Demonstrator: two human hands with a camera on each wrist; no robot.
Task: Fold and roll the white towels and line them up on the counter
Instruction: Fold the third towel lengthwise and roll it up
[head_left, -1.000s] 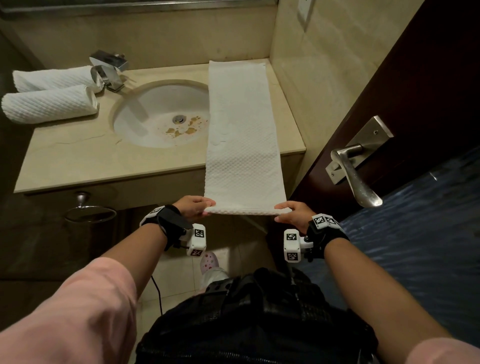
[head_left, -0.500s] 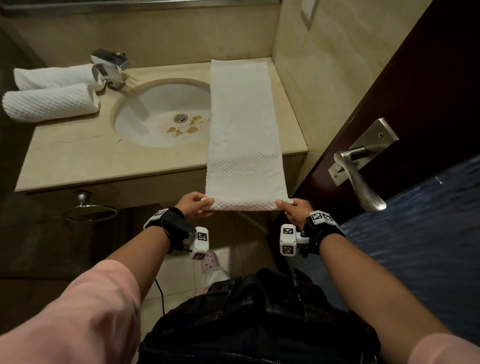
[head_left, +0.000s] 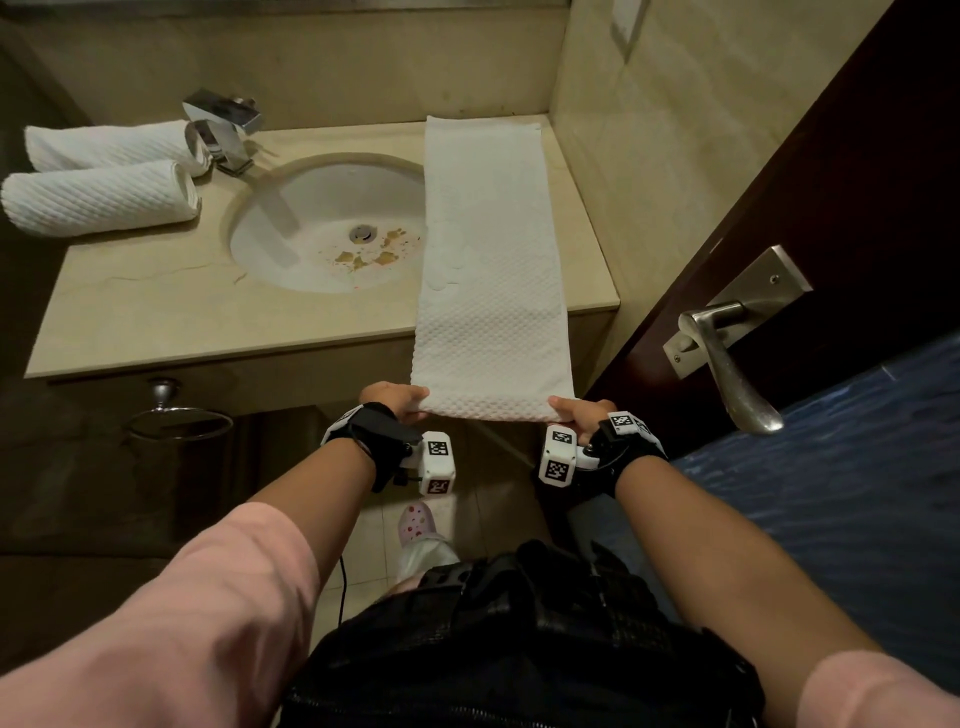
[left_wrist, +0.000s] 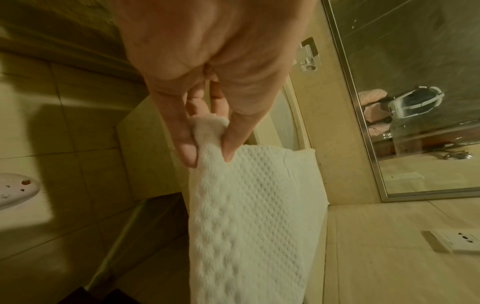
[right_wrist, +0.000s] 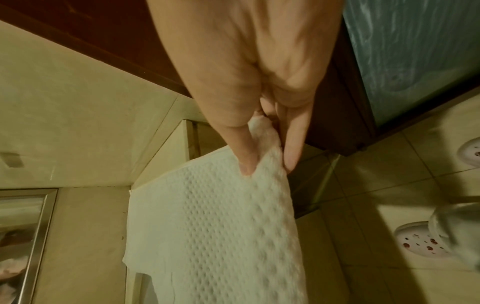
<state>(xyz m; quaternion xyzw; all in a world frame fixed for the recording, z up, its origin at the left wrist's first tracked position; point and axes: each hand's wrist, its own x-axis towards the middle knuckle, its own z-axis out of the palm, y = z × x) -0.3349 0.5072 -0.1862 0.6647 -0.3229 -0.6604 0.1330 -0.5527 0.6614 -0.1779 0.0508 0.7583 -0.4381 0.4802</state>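
Observation:
A long white towel (head_left: 488, 260), folded into a narrow strip, lies along the right side of the counter (head_left: 156, 312) and overhangs its front edge. My left hand (head_left: 397, 402) pinches the strip's near left corner between thumb and fingers, as the left wrist view shows (left_wrist: 207, 142). My right hand (head_left: 576, 413) pinches the near right corner (right_wrist: 265, 152). Both hands hold the near end level in the air in front of the counter. Two rolled white towels (head_left: 104, 200) lie side by side at the counter's far left.
A round sink (head_left: 322, 228) with brown stains sits in the middle of the counter, a chrome tap (head_left: 223, 130) behind it. A dark door with a metal lever handle (head_left: 727, 358) stands close on the right. A towel ring (head_left: 179, 423) hangs below the counter.
Both hands have moved forward toward the counter with the towel's near end, so less of the strip hangs beyond the front edge.

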